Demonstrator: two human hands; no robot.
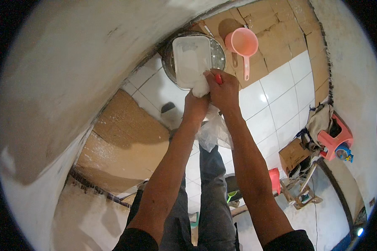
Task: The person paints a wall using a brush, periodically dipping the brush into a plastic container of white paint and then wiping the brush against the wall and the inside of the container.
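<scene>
Both of my hands meet at the near right corner of a white rectangular plastic tub (192, 61), over a dark round basin (219, 53) with pale spots. My left hand (196, 106) is closed on the gathered part of a clear plastic bag (211, 133), whose loose end hangs below my wrists. A whitish bulge of the bag shows between the hands and the tub. My right hand (222, 88) grips a small red object (218, 78), mostly hidden in its fist; its thumb and fingertips are at the bag's bulge. Whether either hand also holds the tub is unclear.
A pink plastic dipper (245, 45) is right of the basin, over cardboard (279, 34) on the white tiled floor (270, 100). More cardboard (122, 147) covers the floor at left. At right are a pink plastic stool (330, 138), a cardboard box (293, 155) and a wooden frame (308, 199). Walls curve around both sides.
</scene>
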